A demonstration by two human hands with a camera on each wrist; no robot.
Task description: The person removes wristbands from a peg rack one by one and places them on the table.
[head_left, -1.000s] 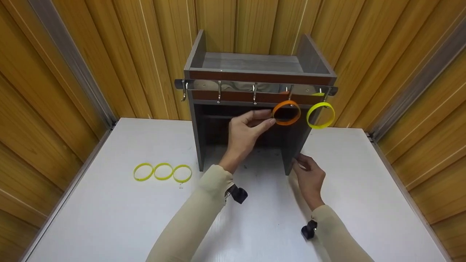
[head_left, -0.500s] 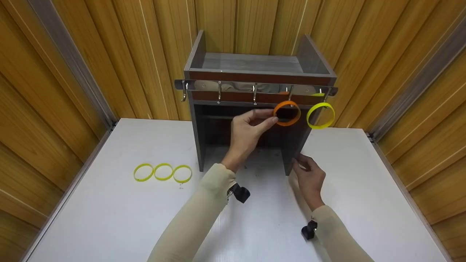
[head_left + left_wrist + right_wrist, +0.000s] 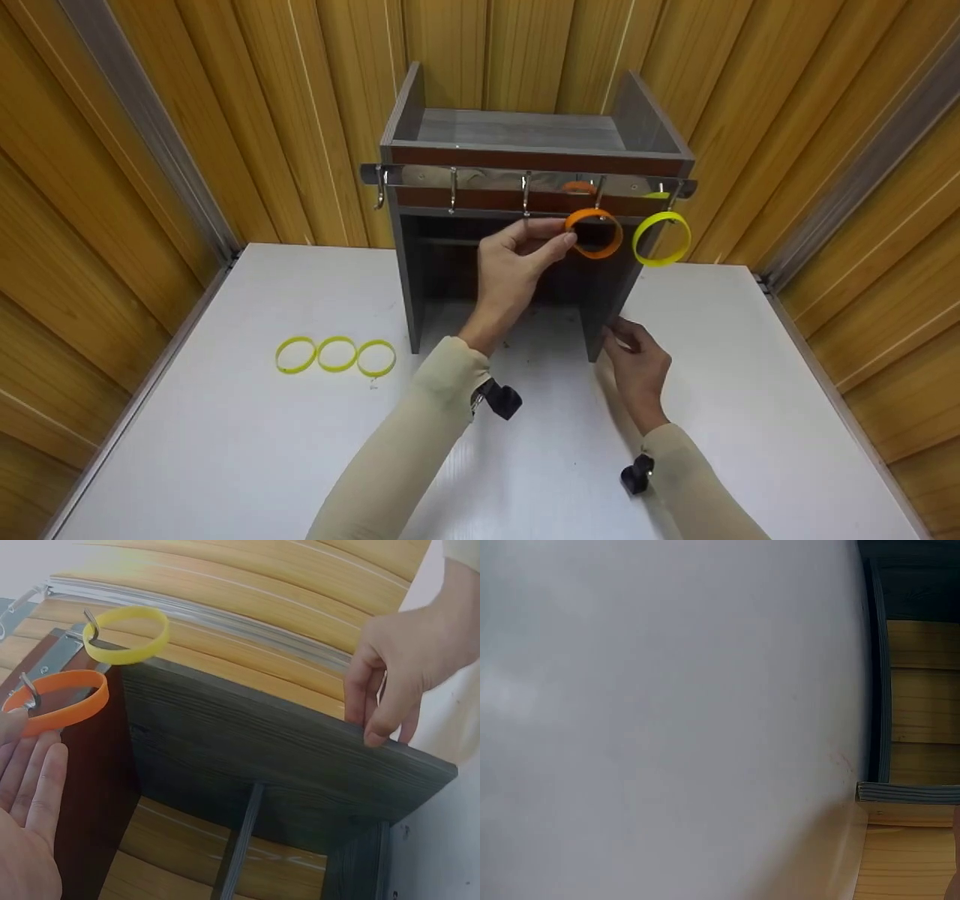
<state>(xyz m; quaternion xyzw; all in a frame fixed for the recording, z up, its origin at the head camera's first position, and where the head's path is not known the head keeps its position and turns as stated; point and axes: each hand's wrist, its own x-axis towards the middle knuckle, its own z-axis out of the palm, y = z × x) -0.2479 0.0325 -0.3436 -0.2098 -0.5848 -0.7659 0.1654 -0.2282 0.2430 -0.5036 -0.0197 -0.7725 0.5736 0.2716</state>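
An orange wristband [image 3: 598, 256] is pinched at its left side between the thumb and fingers of my left hand [image 3: 510, 274]. It hangs below the hook rail, and in the left wrist view a hook tip [image 3: 30, 690] shows inside its loop. Just to its right, a yellow wristband [image 3: 660, 262] hangs on the rightmost hook. Low on the grey shelf unit, my right hand [image 3: 637, 367] grips the front edge of the right side panel [image 3: 285, 742], thumb and fingers on opposite faces. Part of the right fingers is hidden behind that panel in the head view.
Three yellow wristbands [image 3: 337, 370] lie in a row on the white table [image 3: 225, 450], left of the unit. The metal hook rail [image 3: 487, 178] runs across the unit's front, its three left hooks bare. Wood-look walls [image 3: 337, 112] stand behind and at both sides.
My left hand has shifted slightly right, and the orange wristband with it, now turned a little. My right hand has stayed in place.
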